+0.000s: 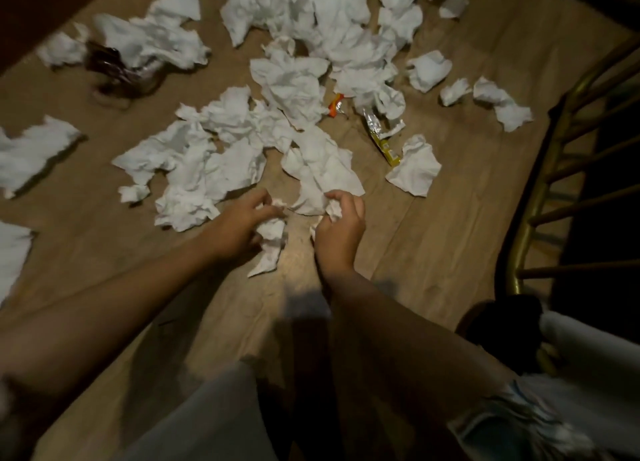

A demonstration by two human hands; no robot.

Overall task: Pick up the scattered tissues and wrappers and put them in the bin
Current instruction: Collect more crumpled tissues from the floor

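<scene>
**Both hands gather tissues from the floor**

The wooden floor is covered with crumpled white tissues, most of them in a wide heap in the far middle, with loose pieces to the left and right. A dark chair with golden bars stands at the right. Between the tissues lie some wrappers: a dark crinkled one far left, a silver and yellow one right of the middle, and a small orange one beside it. No bin is visible.

The left hand has its fingers curled around a small tissue that hangs down from it. The right hand is closed on another small crumpled piece.

I judge the tissues very light and soft; they compress easily, so a handful can be taken anywhere. The wrappers look smooth and may slip, so pinching an edge seems better.
</scene>
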